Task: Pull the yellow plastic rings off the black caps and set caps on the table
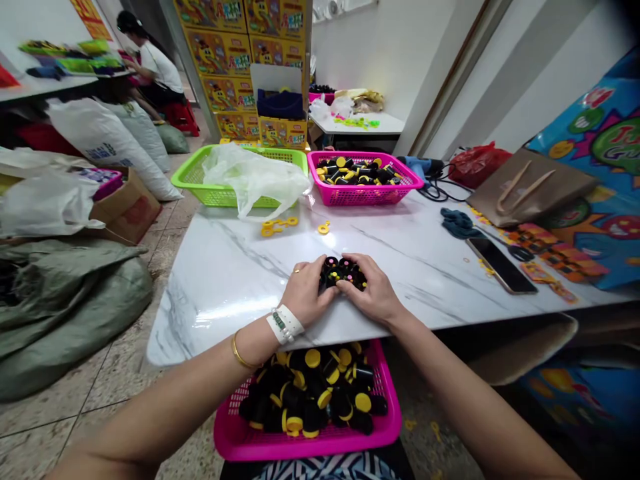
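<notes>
Both hands meet over the marble-patterned table, cupped round a cluster of small black cylinders [345, 270] with pink and yellow dots on their upturned ends. My left hand [306, 290] presses on the cluster's left side, thumb toward the middle. From the right, my right hand [373, 290] closes on the same cluster, its fingers over the far edge. The lower parts of the cylinders are hidden by my fingers. Below the table edge, a pink basket [307, 450] on my lap holds many black cylinders with yellow caps [320, 387].
At the table's back stand a green basket [200, 190] with a plastic bag [255, 177] and a pink basket [370, 197] of black-and-yellow cylinders. Yellow ring pieces [277, 227] lie before them. A phone [501, 265] rests at right. Another person [159, 67] sits far left.
</notes>
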